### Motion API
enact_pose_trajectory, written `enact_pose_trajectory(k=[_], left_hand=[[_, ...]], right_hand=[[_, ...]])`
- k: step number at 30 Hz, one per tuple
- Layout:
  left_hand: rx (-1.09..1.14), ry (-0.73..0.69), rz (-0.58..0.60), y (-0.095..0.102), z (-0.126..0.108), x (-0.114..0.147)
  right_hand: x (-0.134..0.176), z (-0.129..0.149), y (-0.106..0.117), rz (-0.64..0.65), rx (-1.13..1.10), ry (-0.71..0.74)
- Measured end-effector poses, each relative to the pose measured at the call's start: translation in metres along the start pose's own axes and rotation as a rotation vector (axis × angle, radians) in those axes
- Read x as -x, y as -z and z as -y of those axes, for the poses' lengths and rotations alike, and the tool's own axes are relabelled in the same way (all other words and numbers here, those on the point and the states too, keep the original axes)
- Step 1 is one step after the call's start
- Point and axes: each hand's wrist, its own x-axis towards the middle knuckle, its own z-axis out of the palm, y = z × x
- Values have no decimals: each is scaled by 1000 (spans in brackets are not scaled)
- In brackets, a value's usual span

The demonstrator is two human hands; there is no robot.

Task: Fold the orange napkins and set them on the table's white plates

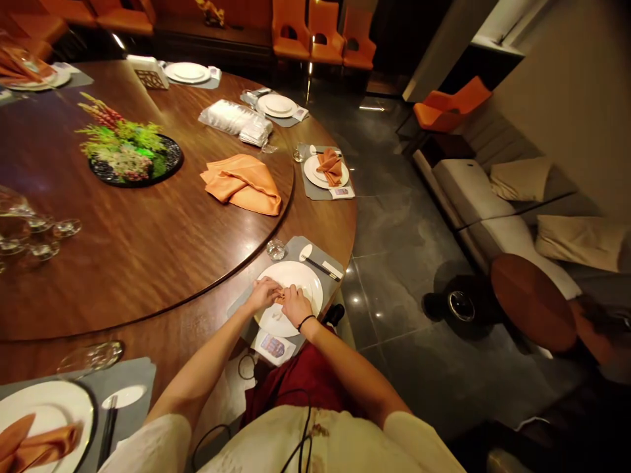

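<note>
Over a white plate (315,281) on a grey placemat, my two hands meet. Fingers of my left hand (265,294) pinch at a small bunched orange napkin (280,298), mostly hidden by the hands. My right hand (298,309), with a dark band at its wrist, is closed on the same napkin from the other side. A white spoon (305,251) and dark chopsticks (321,267) lie beyond the plate. At the placemat's far left corner stands a small glass (275,249). Nearer my body is a white printed packet (274,347).
Stacked orange napkins (244,185) lie on the round turntable, near plastic-wrapped white packs (236,121) and a flower arrangement (129,148). Several glasses (42,240) stand left. One neighbouring plate holds a folded napkin (329,167). A sofa (473,190) and a stool-like round table (532,302) are right.
</note>
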Motion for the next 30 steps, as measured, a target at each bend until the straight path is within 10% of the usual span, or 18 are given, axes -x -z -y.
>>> enact_pose_trajectory(k=[13,19,23,30], left_hand=[[-54,71,2,-14,-4,1],[-70,134,-305,13,3,31],[-253,529,-591,48,49,63],[-303,1113,-638,64,143,73]], right_hand=[[73,-83,-59,-132,-717,-96],[65,-105,-7,-424,-762,-106],[-27,-118,49,-490,-719,-44],[-286,-59,111,47,-654,-272]])
